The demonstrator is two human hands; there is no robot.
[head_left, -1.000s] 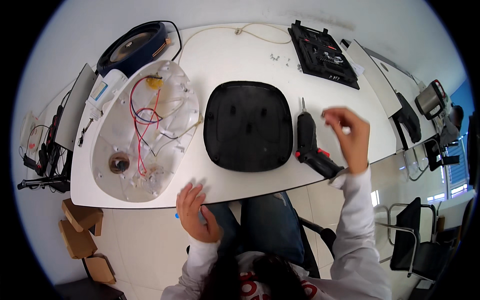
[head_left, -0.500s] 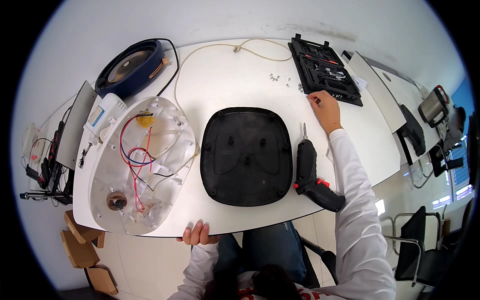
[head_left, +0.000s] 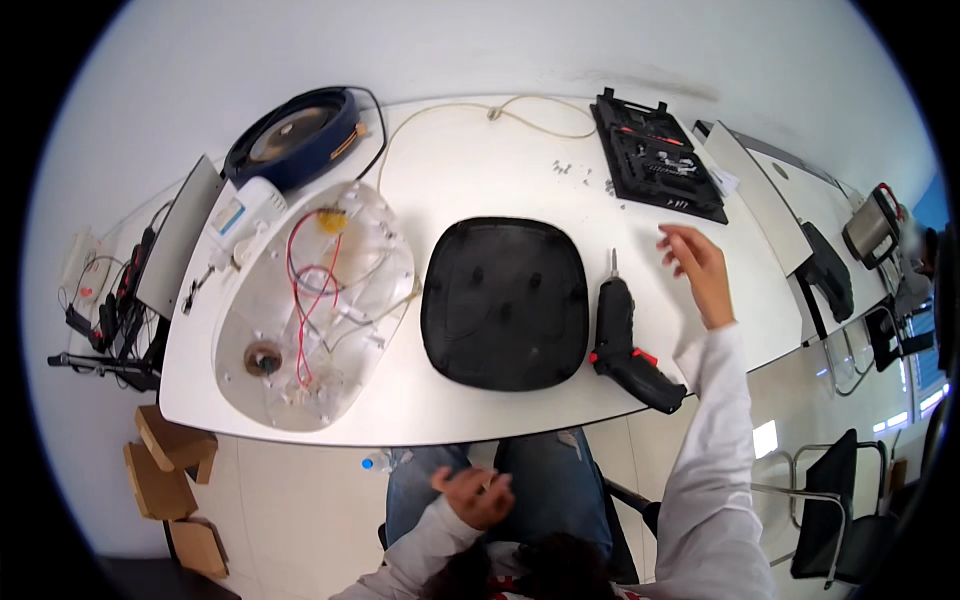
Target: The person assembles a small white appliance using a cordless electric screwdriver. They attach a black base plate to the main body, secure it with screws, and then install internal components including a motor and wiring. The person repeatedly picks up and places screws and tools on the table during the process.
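My left hand (head_left: pixel 477 498) hovers over my lap below the table edge, blurred, its fingers loosely bent and apart, with nothing visible in it. Above the table's right side, my right hand (head_left: pixel 702 268) is raised with its fingers half stretched, and I see nothing in them. Nearest to it lies a black electric screwdriver (head_left: pixel 618 340) with red switches, its bit aimed at the far side. Left of that tool is a black rounded-square plastic cover (head_left: pixel 505 330). A white plastic housing (head_left: pixel 235 385) with red and blue wires inside lies farther left, open side up.
Loose screws (head_left: pixel 562 168) are scattered in front of an open black tool case (head_left: pixel 660 165) at the back right. A dark blue round appliance part (head_left: pixel 290 140) with a cable stands back left. Cardboard boxes (head_left: pixel 160 480) and a capped bottle (head_left: pixel 377 462) are on the floor.
My right hand has drawn back from beside the screws and tool case toward me. My left hand has let go of the table edge and moved over my lap. The view has shifted slightly.
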